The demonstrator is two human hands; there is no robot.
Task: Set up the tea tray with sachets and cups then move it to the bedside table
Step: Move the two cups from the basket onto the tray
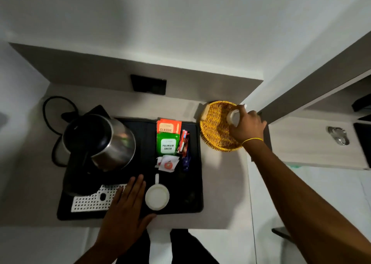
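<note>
On the counter (224, 193), far left: black cord (49, 111) looping near the back edge. Black tea tray (197, 183) fills the middle of the counter. Steel kettle (100, 141) on the tray's left half, perforated white panel (90, 200) at its front-left corner. Left hand (128, 201) flat on the tray's front edge, fingers spread, holding nothing, just beside a white cup (157, 196) that stands upright near the front edge, handle pointing toward the back. Behind the cup: sachets stacked toward the tray's back-right, orange "Classic" sachet (169, 126) rearmost, green "Premium Green" sachet (168, 144) overlapping it, white sachets (167, 163) in front, red and dark stick sachets (184, 143) along their right side. Yellow wicker basket (214, 131) off the tray, at the counter's back-right corner. Right hand (248, 128) over the basket, fingers closed around a second white cup (233, 117), tilted; blurred, can't tell if it touches the basket. Yellow band (252, 140) on that wrist.
</note>
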